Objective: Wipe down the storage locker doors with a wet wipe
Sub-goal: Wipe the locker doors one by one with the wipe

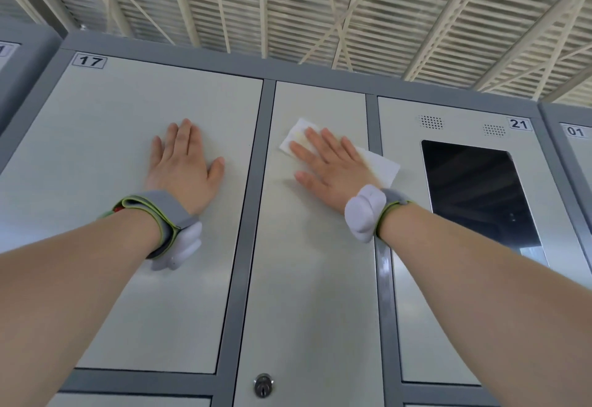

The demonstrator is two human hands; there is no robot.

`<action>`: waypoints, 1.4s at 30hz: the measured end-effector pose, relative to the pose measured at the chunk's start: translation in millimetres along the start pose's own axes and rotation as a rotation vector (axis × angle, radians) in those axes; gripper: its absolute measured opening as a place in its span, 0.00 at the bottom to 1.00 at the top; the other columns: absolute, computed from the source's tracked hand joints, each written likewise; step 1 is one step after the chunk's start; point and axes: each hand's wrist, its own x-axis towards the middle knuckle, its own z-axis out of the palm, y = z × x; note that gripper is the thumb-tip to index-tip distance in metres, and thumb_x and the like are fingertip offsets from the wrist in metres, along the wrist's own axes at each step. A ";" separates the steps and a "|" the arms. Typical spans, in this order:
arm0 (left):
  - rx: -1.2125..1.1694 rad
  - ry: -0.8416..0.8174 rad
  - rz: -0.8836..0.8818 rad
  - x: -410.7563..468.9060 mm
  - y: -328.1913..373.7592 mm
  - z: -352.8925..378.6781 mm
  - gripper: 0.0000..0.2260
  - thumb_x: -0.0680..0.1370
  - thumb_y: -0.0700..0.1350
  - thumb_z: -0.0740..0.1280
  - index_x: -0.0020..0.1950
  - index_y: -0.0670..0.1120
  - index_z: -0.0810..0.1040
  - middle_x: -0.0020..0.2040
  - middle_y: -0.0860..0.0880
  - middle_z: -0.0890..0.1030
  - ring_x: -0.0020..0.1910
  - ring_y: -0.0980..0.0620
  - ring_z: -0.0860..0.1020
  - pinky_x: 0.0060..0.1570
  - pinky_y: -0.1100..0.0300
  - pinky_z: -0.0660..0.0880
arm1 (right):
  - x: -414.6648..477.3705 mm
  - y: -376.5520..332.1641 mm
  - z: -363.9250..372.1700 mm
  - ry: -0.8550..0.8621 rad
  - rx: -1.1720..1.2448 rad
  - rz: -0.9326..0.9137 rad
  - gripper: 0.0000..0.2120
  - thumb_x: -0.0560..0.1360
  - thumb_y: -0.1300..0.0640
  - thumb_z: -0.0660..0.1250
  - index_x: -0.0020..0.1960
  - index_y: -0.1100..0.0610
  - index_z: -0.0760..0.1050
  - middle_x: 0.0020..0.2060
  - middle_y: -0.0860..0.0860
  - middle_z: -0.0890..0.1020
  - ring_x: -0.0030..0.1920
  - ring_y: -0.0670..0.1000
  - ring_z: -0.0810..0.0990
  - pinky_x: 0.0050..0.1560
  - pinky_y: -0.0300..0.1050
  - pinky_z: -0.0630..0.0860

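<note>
My right hand (330, 168) lies flat with fingers spread on a white wet wipe (382, 166), pressing it against the narrow middle locker door (310, 278). The wipe sticks out past my fingertips at the upper left and past my palm on the right, reaching over the grey frame strip. My left hand (184, 166) rests flat and empty on the wide pale door numbered 17 (112, 150). Both wrists wear grey bands with white pods.
A keyhole (263, 386) sits low on the middle door. To the right, panel 21 (519, 124) holds a dark screen (480, 195) and speaker holes. Grey frame bars (246, 214) separate the doors. Door 01 (575, 132) is at the far right; a slatted ceiling is overhead.
</note>
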 end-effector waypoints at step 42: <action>0.035 0.057 0.017 -23.1 28.0 21.4 0.29 0.81 0.52 0.47 0.77 0.39 0.44 0.78 0.44 0.45 0.77 0.48 0.43 0.74 0.53 0.39 | 4.9 17.2 -3.2 0.088 0.038 0.274 0.26 0.81 0.41 0.43 0.77 0.44 0.43 0.77 0.47 0.41 0.76 0.51 0.38 0.73 0.49 0.35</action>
